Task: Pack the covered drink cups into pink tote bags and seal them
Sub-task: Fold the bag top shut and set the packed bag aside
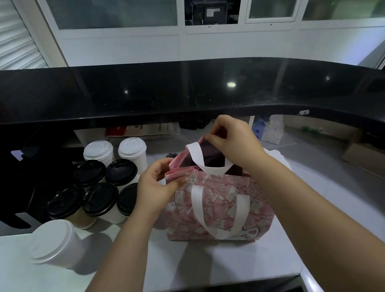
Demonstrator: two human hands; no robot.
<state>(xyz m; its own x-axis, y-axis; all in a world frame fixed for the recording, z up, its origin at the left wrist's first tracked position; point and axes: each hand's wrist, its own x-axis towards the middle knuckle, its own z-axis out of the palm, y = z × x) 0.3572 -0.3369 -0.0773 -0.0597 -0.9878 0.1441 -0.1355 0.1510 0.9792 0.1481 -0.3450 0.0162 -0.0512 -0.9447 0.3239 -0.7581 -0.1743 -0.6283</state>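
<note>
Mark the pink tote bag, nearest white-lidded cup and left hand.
pink tote bag (220, 204): head view, printed front panel.
nearest white-lidded cup (51, 243): head view, lid top.
left hand (155, 187): head view, back of hand.

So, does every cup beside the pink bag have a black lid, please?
No, the two back cups and the nearest cup have white lids; only the five middle cups have black ones.

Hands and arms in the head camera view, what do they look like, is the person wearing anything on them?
Two bare hands, the left hand and the right hand, with no gloves, rings or watch visible. The left forearm and right forearm are uncovered as far as the frame shows: no sleeves, bracelets or markings.
</note>
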